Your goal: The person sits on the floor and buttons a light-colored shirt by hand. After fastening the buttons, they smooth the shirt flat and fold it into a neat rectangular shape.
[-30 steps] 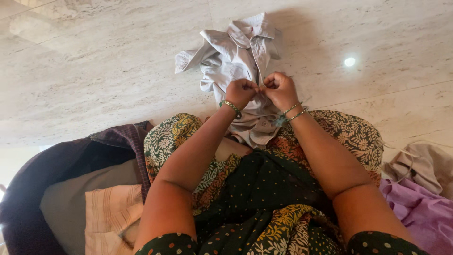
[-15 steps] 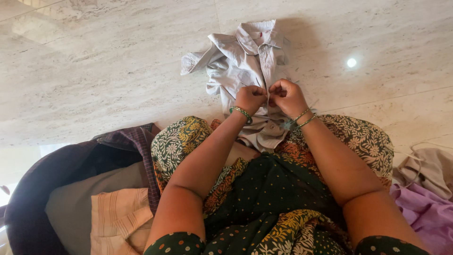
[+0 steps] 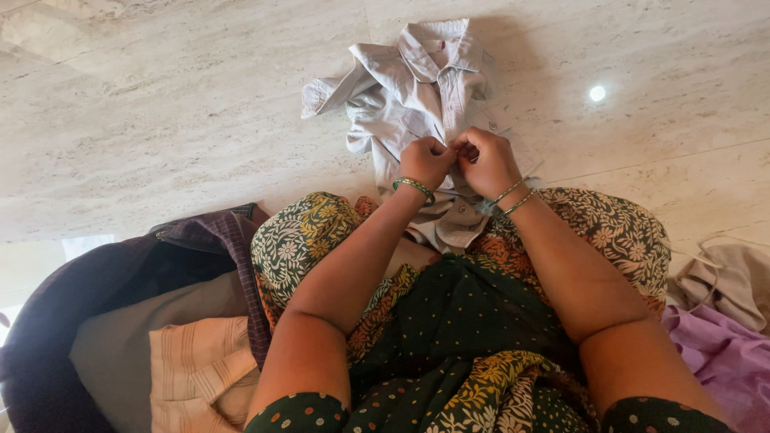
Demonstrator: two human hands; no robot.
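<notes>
Grey collared shirt [image 3: 417, 88] lies crumpled on pale marble floor [image 3: 160, 120], collar toward far edge, lower part draped onto person's lap. Left hand [image 3: 425, 160] and right hand [image 3: 488, 163] side by side on shirt front, knuckles touching; fingers of both curled together, pinched on the shirt's button strip. Green bangle on left wrist, thin bangles on right. Floral patterned garment [image 3: 609, 232] covers knees. At near left edge: dark cloth pile w/ peach striped cloth [image 3: 192, 369]. Near right edge: purple cloth [image 3: 722, 361], beige cloth [image 3: 722, 277].
</notes>
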